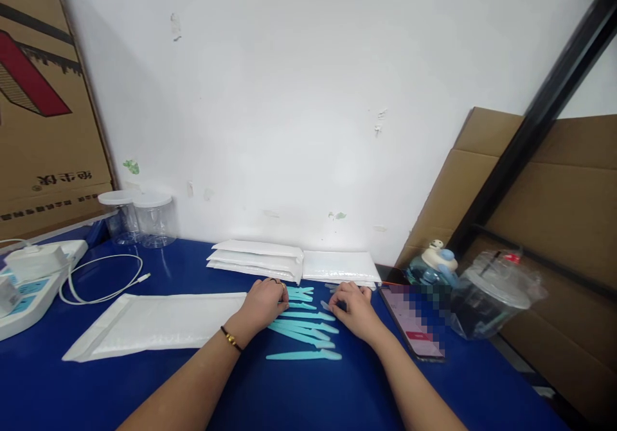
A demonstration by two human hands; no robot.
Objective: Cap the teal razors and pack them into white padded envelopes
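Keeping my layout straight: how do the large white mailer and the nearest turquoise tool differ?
The large white mailer is broad; the nearest turquoise tool is slim. The left arm overlaps the mailer in view; the tool shows whole. Both lie on the blue table.

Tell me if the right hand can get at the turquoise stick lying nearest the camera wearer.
Probably yes: that turquoise stick lies with nothing on top of it, close to the right hand. The hand is at a small clear piece, which it may have to leave.
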